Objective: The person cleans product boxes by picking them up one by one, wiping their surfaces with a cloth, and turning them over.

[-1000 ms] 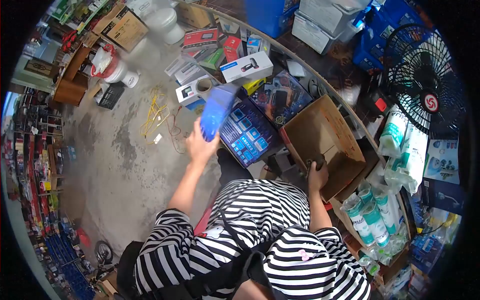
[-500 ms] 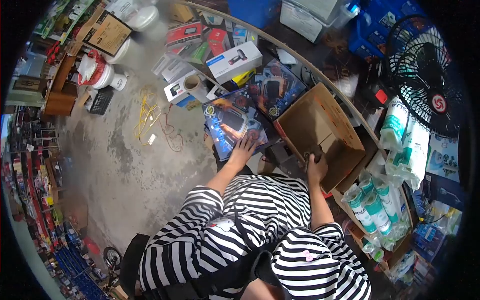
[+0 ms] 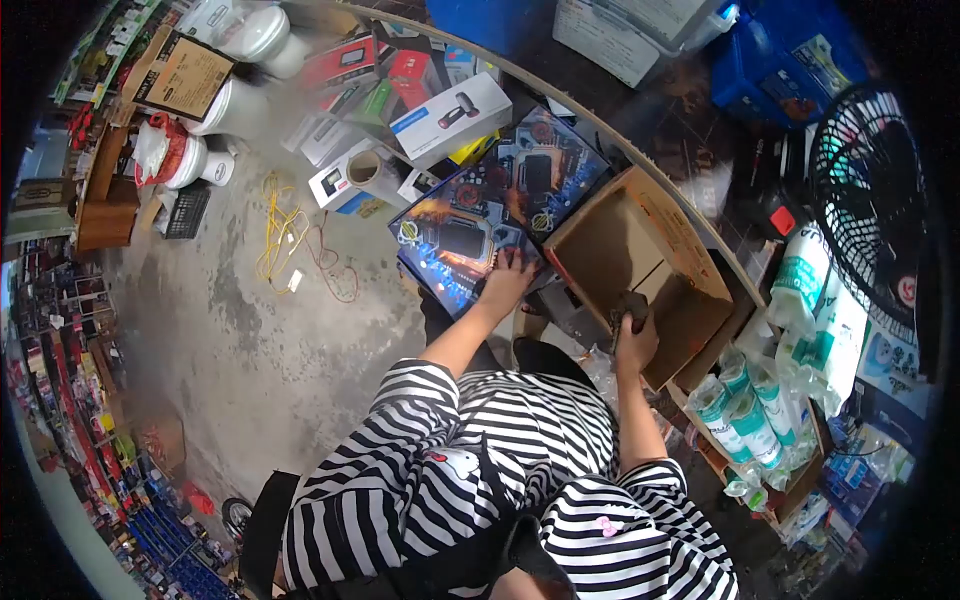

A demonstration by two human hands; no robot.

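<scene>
My left hand [image 3: 507, 282] lies with spread fingers on the near corner of a dark box [image 3: 462, 238] printed with a glowing device. A second box [image 3: 548, 165] with similar print sits just beyond it, close against it. My right hand [image 3: 636, 342] is closed round a dark, crumpled rag [image 3: 630, 308] at the near rim of an open cardboard box [image 3: 690, 318]. Inside that carton, the bare brown walls and floor flaps show. Part of the rag is hidden by my fingers.
A white product box [image 3: 452, 120] and a cardboard tube [image 3: 372, 172] stand beyond the printed boxes. At right are plastic-wrapped green-white rolls [image 3: 752, 425] and a black fan [image 3: 868, 200]. A yellow cord [image 3: 280, 235] lies on the concrete floor at left.
My left hand and the nearer printed box have shifted away from my body, and the box now lies closer to the second one. My right hand keeps the rag. The head view has shifted slightly.
</scene>
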